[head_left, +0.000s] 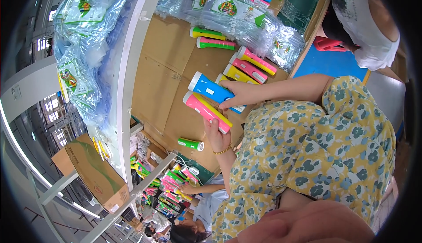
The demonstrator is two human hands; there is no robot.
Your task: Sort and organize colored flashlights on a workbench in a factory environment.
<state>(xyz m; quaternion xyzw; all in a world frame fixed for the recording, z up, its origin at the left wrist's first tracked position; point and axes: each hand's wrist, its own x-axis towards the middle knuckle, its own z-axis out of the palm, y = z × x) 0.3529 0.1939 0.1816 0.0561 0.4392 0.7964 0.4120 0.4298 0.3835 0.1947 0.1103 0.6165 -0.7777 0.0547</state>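
My right hand (236, 94) grips a blue and white flashlight (209, 88) by its body. Just beside it, my left hand (216, 136), with a bead bracelet on the wrist, holds a pink and yellow flashlight (205, 110) by its tail end. The two flashlights lie side by side, almost touching, above a cardboard-covered table (158, 89). My flowered yellow dress (316, 155) fills the right of the view.
More coloured flashlights (248, 65) lie on the cardboard, and a green one (191, 144) sits near its edge. Clear plastic packaging bags (237, 14) are piled at the back and along a white shelf (81, 45). A cardboard box (96, 172) stands lower left. Other people work at top right and bottom.
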